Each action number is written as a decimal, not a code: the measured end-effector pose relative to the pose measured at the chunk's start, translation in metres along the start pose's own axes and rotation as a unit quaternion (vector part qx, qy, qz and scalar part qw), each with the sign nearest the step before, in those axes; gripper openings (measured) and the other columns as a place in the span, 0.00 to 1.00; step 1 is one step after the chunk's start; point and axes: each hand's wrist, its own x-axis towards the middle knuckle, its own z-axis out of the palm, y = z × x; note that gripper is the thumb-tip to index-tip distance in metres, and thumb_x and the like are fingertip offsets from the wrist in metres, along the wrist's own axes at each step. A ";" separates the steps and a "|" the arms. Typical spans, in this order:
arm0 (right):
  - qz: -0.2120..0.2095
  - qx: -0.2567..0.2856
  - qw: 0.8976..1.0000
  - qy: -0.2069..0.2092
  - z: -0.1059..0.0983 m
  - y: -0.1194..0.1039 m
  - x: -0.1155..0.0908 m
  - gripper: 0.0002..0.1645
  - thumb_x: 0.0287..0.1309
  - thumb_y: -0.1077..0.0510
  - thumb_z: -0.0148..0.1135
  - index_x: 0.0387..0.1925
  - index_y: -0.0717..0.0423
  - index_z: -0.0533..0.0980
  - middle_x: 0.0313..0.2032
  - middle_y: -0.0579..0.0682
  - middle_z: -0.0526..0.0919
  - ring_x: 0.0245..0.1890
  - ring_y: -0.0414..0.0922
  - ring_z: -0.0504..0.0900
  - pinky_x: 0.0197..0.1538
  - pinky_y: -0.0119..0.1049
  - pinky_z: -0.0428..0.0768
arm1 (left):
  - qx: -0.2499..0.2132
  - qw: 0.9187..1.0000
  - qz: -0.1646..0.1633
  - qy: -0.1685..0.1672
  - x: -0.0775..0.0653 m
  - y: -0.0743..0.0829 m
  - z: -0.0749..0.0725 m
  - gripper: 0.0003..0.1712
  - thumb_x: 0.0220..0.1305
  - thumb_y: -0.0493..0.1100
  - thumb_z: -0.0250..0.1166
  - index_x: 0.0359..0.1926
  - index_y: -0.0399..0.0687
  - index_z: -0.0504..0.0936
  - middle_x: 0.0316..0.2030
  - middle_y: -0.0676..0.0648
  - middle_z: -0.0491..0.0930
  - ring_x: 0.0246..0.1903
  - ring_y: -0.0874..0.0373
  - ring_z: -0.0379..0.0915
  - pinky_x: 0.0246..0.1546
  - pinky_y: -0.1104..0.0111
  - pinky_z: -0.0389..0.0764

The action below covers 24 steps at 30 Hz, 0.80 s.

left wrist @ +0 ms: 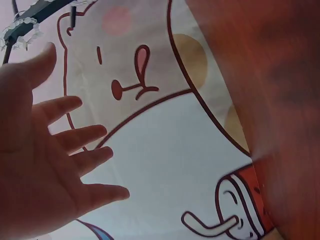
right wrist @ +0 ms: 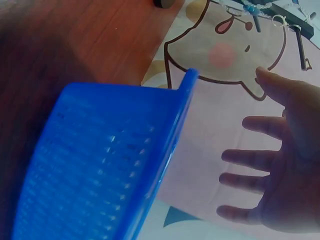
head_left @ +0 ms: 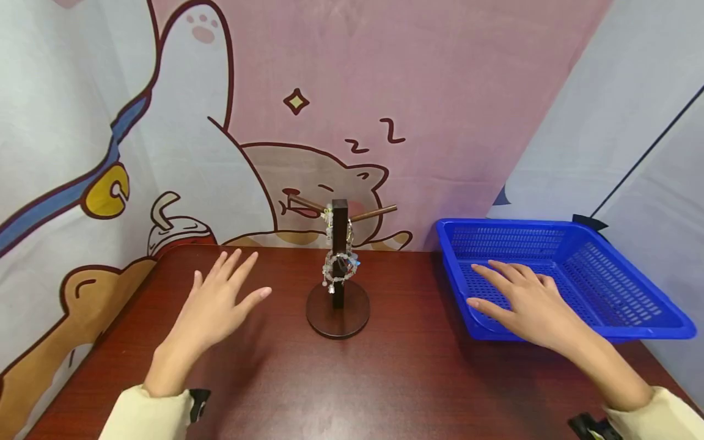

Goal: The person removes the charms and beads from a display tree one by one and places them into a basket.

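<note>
My left hand (head_left: pixel 211 308) hovers over the table's left side, fingers spread, holding nothing. In the left wrist view its palm (left wrist: pixel 40 160) and separated fingers show. My right hand (head_left: pixel 528 302) is held above the near left part of a blue plastic basket (head_left: pixel 459 287), fingers extended and holding nothing. Between the hands stands a dark wooden jewelry stand (head_left: pixel 339 311) with a round base and several thin pegs. Beaded bracelets (head_left: pixel 326 272) with clear beads and small charms hang on it. Neither hand touches the stand.
The dark red-brown table (head_left: pixel 385 379) runs back to a cloth backdrop (head_left: pixel 440 110) printed with cartoon animals. The perforated basket wall (right wrist: pixel 100 150) rises on the right, close to the backdrop. Light sleeves with wrist straps (head_left: pixel 199 404) cover both forearms.
</note>
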 end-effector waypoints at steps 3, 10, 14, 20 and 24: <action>-0.015 0.004 1.000 0.006 -0.002 -0.007 0.005 0.35 0.56 0.37 0.55 0.59 0.53 0.69 0.54 0.61 0.71 0.54 0.61 0.67 0.41 0.60 0.61 | -0.024 0.999 0.020 0.039 0.009 0.004 -0.001 0.36 0.60 0.53 0.60 0.64 0.41 0.62 0.61 0.33 0.60 0.62 0.38 0.52 0.54 0.39 0.52; -0.043 0.028 0.999 -0.001 0.000 -0.023 0.013 0.31 0.56 0.42 0.59 0.55 0.57 0.72 0.50 0.59 0.77 0.52 0.58 0.71 0.41 0.58 0.63 | -0.086 0.991 0.038 0.095 0.027 0.015 -0.003 0.28 0.60 0.42 0.62 0.60 0.37 0.68 0.51 0.35 0.74 0.52 0.40 0.67 0.50 0.48 0.65; -0.058 0.032 0.998 -0.008 0.001 -0.030 0.016 0.28 0.55 0.45 0.60 0.54 0.57 0.73 0.48 0.56 0.78 0.51 0.57 0.72 0.42 0.55 0.64 | -0.111 0.987 0.050 0.105 0.038 0.022 -0.006 0.24 0.60 0.40 0.62 0.57 0.37 0.71 0.43 0.37 0.79 0.47 0.42 0.72 0.48 0.51 0.67; -0.078 0.034 0.996 -0.020 0.003 -0.038 0.023 0.26 0.55 0.48 0.61 0.52 0.57 0.74 0.47 0.54 0.79 0.49 0.55 0.73 0.41 0.52 0.65 | -0.173 0.979 0.052 0.093 0.054 0.036 -0.018 0.20 0.62 0.37 0.59 0.54 0.36 0.73 0.38 0.40 0.81 0.36 0.46 0.78 0.38 0.56 0.74; -0.083 0.039 0.995 -0.030 0.004 -0.042 0.026 0.25 0.55 0.49 0.61 0.52 0.57 0.75 0.46 0.53 0.80 0.48 0.54 0.73 0.40 0.50 0.64 | -0.214 0.972 0.052 0.083 0.064 0.046 -0.031 0.19 0.63 0.39 0.58 0.54 0.37 0.73 0.39 0.40 0.81 0.39 0.47 0.77 0.38 0.56 0.75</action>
